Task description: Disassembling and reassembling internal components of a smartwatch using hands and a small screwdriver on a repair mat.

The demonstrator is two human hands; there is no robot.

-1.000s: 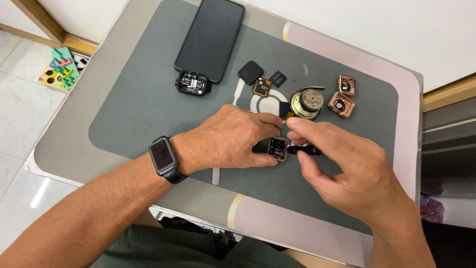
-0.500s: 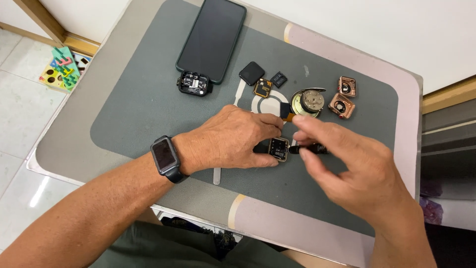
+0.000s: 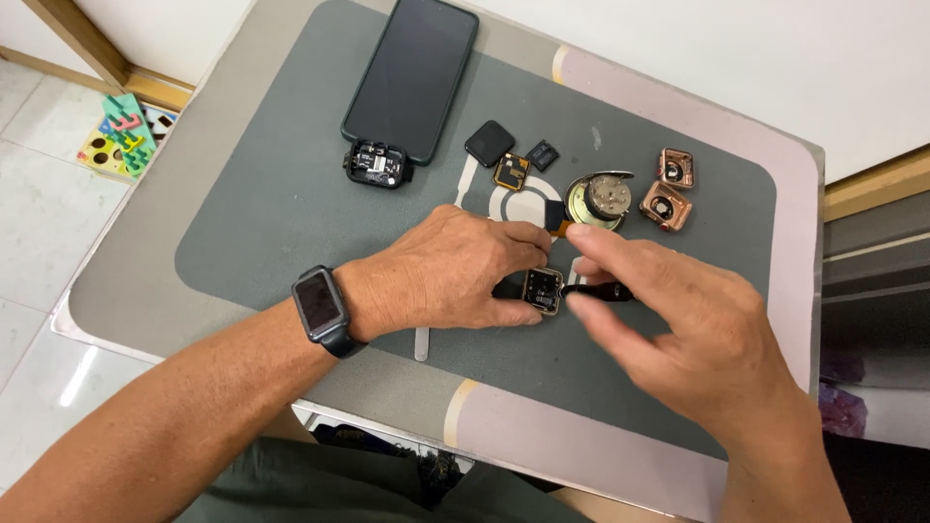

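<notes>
Left hand (image 3: 455,271) lies palm-down on the grey mat (image 3: 271,194), thumb and forefinger narrowed onto the opened watch case (image 3: 542,290), pinning it flat. A dark smartwatch (image 3: 318,306) is strapped on that wrist.

The watch case is the landmark: small, squarish, open face up, gold rim, dark parts inside. It sits at the left hand's fingertips, touching them, near the middle of the mat.

Up and left of the case: a black phone (image 3: 412,73), face down or screen dark, with a small black module (image 3: 377,163) just beside its lower end. Straight above the case: a black square part (image 3: 489,142), a small gold-framed chip (image 3: 511,171), a tiny dark chip (image 3: 543,154).

Right hand (image 3: 697,339) comes in from the case's right, fingers pinched on a thin dark tool (image 3: 601,290). The tool's long axis runs roughly left-right, tip toward the case's right edge; contact cannot be told.

Up and right of the case: a round metal part (image 3: 603,199), then two copper-coloured casings (image 3: 668,189).
</notes>
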